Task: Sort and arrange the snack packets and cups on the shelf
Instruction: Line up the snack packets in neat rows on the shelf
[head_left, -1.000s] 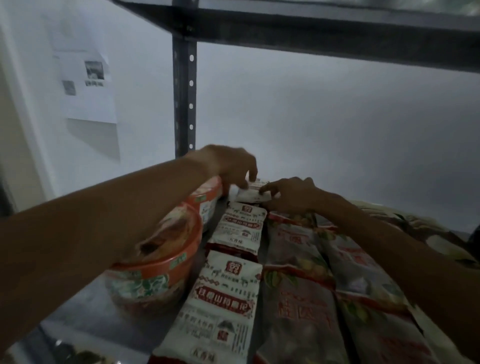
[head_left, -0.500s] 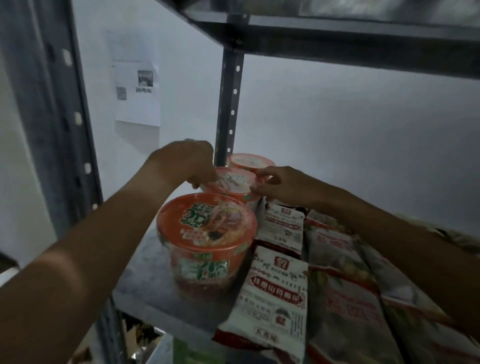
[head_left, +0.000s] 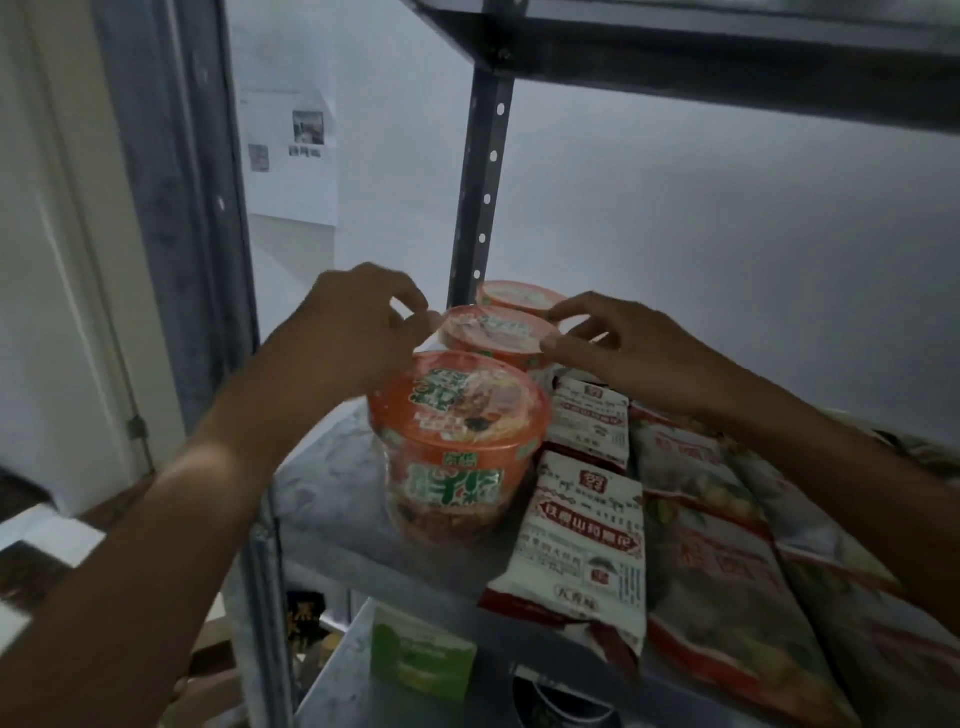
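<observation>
Lower centre: front cup (head_left: 457, 441) on shelf (head_left: 332, 499), white packets (head_left: 584, 540) just right. Mid-frame: left hand (head_left: 348, 332) and right hand (head_left: 628, 348), fingers curled, pinch middle cup (head_left: 496, 338) rim. Rear cup (head_left: 519, 297) behind. Keep grip level, line it up straight.

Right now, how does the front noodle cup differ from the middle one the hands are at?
The front noodle cup stands free of both hands, while the middle noodle cup has the left hand and right hand at its rim. The front cup shows its whole side and printed lid; the middle cup is half hidden behind it. Both are orange, upright, and in one row along the shelf.
</observation>
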